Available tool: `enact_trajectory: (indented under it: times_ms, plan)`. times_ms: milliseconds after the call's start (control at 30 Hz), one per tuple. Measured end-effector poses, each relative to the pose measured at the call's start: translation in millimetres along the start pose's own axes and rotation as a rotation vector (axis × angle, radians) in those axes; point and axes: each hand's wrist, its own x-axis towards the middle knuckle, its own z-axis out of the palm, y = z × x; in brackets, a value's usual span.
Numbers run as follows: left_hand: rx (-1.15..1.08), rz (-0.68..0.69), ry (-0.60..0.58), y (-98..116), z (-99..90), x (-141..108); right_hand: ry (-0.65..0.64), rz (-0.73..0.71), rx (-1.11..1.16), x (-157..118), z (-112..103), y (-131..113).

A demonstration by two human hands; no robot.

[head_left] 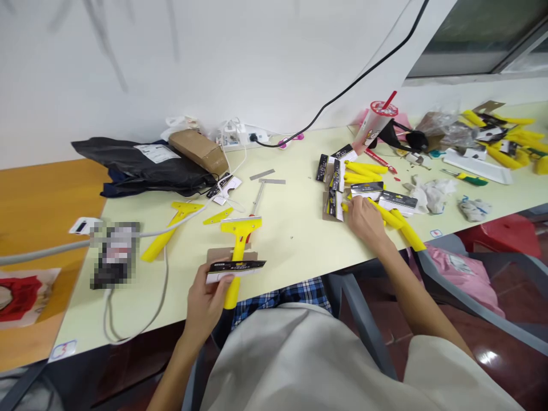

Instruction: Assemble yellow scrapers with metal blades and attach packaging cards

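My left hand (pixel 209 302) is closed on a yellow scraper (pixel 241 231), near the table's front edge. A black-and-white header card (pixel 237 271) sits across the scraper's handle, under my thumb. To the right, my right hand (pixel 363 220) reaches into a pile of carded scrapers with yellow handles (pixel 363 169). Its fingers are drawn together at a yellow handle and a card (pixel 336 204); the fingertips are partly hidden, so what they grip is unclear. Left of the held scraper lies another yellow scraper (pixel 173 231) without a card. Behind it are a loose yellow plate (pixel 218 216) and a screwdriver (pixel 257 200).
Two thin metal blades (pixel 272 181) lie mid-table. A black plastic bag (pixel 149 171), cardboard box (pixel 199 151) and power strip (pixel 244 137) stand along the wall. A white cable (pixel 165 285) loops at left. A cup with a straw (pixel 374 125) and more yellow scrapers (pixel 505 154) are at right.
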Motion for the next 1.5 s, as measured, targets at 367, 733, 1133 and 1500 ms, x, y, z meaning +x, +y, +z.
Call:
enact_trajectory:
  times_ms: [367, 733, 1133, 1500]
  plan:
    - [0.150, 0.023, 0.164, -11.6, -24.7, -4.4, 0.223, -0.212, 0.442, 63.6, -25.5, -57.9]
    - [0.114, 0.076, 0.268, -23.9, -30.8, -11.5, -0.290, -0.159, 0.337, 182.9, 7.4, -59.7]
    - [0.070, 0.059, 0.148, -25.1, -20.2, -0.4, -0.411, -0.365, 0.646, 139.0, -30.9, -77.9]
    - [0.164, 0.076, 0.171, -12.2, -19.4, 4.9, -0.449, -0.459, 0.322, 89.2, -43.4, -52.6]
